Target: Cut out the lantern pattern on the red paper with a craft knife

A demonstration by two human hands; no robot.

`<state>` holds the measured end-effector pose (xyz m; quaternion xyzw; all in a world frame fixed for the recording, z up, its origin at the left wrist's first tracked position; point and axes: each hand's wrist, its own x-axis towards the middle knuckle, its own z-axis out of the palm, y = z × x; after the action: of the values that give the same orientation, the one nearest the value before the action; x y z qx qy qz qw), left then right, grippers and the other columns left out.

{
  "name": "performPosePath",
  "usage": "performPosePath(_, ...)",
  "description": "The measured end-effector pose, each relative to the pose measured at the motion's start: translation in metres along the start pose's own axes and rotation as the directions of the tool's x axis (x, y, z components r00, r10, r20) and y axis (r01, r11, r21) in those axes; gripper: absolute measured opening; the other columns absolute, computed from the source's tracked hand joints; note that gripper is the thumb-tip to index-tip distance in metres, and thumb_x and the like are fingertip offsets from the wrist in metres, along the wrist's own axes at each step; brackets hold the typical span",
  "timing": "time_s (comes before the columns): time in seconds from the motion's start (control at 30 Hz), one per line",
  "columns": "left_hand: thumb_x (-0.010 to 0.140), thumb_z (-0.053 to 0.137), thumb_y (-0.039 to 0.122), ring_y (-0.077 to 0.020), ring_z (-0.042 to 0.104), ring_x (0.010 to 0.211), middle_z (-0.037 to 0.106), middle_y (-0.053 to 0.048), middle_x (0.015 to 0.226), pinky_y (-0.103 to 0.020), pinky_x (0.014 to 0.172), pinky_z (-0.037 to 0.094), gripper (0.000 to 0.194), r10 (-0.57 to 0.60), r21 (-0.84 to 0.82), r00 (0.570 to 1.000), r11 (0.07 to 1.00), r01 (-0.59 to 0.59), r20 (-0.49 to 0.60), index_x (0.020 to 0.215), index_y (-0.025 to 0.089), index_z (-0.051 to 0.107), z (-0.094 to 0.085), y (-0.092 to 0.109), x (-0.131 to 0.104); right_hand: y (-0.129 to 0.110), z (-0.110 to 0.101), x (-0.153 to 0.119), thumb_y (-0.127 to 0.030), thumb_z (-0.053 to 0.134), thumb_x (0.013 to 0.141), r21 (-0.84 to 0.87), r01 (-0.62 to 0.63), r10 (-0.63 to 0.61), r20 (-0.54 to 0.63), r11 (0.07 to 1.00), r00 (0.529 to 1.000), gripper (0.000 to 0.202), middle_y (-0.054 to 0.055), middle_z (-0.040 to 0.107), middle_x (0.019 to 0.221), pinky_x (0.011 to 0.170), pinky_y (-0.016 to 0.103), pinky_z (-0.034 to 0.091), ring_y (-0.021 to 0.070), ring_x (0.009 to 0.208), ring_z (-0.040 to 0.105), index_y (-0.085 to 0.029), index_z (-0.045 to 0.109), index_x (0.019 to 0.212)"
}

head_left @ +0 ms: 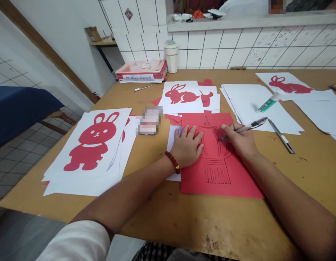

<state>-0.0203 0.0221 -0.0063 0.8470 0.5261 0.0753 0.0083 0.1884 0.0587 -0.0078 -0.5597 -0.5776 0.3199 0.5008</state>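
A sheet of red paper (193,185) lies on the table before me, with a tasselled lantern drawn on it in dark lines. My left hand (187,146) rests flat on its left side, fingers spread. Gripped in my right hand (240,139) is a pen (251,125), its tip on the lantern's body. Part of the drawing's right side is hidden by that hand. A pale sheet (173,177) sticks out from under the red paper on the left. Just right of my right hand lies a craft knife (281,136).
White sheets with red paper rabbits lie at left (93,145), behind the red paper (181,97) and far right (290,85). A glue stick (269,102) rests on white paper (246,98). At the back stand a white cup (171,56) and stacked books (142,70).
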Motion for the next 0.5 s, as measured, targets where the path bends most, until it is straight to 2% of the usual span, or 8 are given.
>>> performPosePath(0.3, 0.104, 0.038, 0.038, -0.0396, 0.033, 0.147, 0.038, -0.016, 0.160, -0.068, 0.117, 0.025, 0.051, 0.000, -0.001, 1.000, 1.000, 0.000, 0.006, 0.150, 0.018, 0.047, -0.0004, -0.0003, -0.0001, -0.0012, 0.0007, -0.0006, -0.041, 0.074, 0.081, 0.037, -0.003, 0.003, 0.004, 0.999, 1.000, 0.050, -0.003, 0.038, 0.046, 0.049, 0.030, 0.027, 0.0111, 0.047, 0.032, -0.023, 0.040, 0.047)
performPosePath(0.5, 0.103, 0.039, 0.038, -0.0389, 0.033, 0.147, 0.038, -0.016, 0.159, -0.068, 0.117, 0.024, 0.051, -0.001, -0.013, 1.000, 1.000, 0.001, -0.009, 0.149, 0.019, 0.047, 0.0005, -0.0003, -0.0002, -0.0035, 0.0001, -0.0022, -0.048, 0.074, 0.080, -0.006, 0.003, -0.003, 0.004, 1.000, 1.000, 0.054, -0.002, 0.039, 0.046, 0.049, 0.030, 0.028, 0.0118, 0.048, 0.033, -0.023, 0.038, 0.047)
